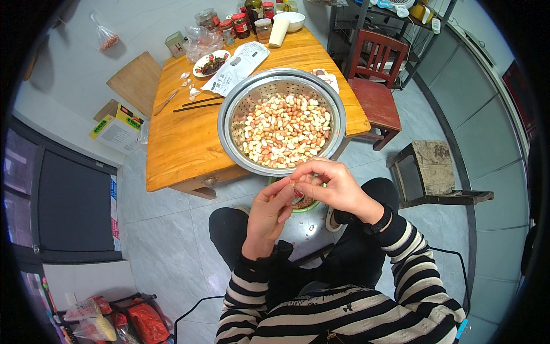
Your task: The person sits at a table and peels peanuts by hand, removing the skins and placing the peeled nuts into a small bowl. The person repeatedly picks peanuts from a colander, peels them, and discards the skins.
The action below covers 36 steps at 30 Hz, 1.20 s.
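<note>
My left hand (270,210) and my right hand (333,185) meet fingertip to fingertip just in front of a steel colander. Between the fingertips they pinch something small, which looks like a peanut. The perforated steel colander (225,129), nested in a metal basin, sits at the table's near edge. It holds a mass of peanuts (285,131), some pale and peeled, others with reddish skins. Below my hands, on the floor, stands a green-rimmed basin (310,207) with reddish bits in it, partly hidden by my hands.
The wooden table (189,150) carries black chopsticks (197,106), a knife (166,102), garlic (193,91), a plate of food (210,64), a white packet (238,66) and several jars. A red chair (376,101) and a wooden stool (432,167) stand at the right.
</note>
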Tool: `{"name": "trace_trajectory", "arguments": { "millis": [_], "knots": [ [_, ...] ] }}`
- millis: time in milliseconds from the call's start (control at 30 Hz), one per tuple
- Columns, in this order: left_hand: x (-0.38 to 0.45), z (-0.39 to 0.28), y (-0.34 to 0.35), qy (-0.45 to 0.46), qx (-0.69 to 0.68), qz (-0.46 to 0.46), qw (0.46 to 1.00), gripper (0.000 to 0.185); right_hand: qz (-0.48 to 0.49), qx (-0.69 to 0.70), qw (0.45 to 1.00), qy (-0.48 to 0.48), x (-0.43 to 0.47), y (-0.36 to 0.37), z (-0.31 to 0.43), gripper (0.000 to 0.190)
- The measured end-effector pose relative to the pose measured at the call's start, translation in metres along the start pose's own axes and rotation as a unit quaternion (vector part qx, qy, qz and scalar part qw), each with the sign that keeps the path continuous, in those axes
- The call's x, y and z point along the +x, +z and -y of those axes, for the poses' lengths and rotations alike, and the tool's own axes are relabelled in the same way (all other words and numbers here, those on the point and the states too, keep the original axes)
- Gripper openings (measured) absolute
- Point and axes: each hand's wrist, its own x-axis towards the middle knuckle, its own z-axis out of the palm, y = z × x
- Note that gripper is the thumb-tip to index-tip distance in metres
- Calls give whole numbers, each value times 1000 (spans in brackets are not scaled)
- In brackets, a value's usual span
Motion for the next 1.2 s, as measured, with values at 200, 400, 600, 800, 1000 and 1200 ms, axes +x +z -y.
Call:
{"name": "trace_trajectory", "arguments": {
  "millis": [200, 400, 600, 800, 1000, 1200],
  "knots": [
    [-1, -1, 5, 5, -4, -16, 1000, 27, 0, 64, 997, 54, -1, 2, -2, 11],
    [-1, 2, 2, 27, 15, 0, 1000, 24, 7, 126, 988, 91, 0, 2, -1, 10],
    [-3, -2, 2, 19, 66, 13, 998, 25, 36, 182, 975, 121, -1, -4, 1, 6],
    [-4, -6, 8, -9, 72, -3, 997, 23, 17, 187, 972, 139, -2, 1, 1, 3],
    [-4, -9, 13, -27, 35, -3, 999, 25, -17, 188, 974, 127, 0, 2, -5, 6],
    [0, -9, 10, -22, -25, 21, 999, 24, -31, 172, 981, 90, -2, 2, -13, 9]
  ]
}}
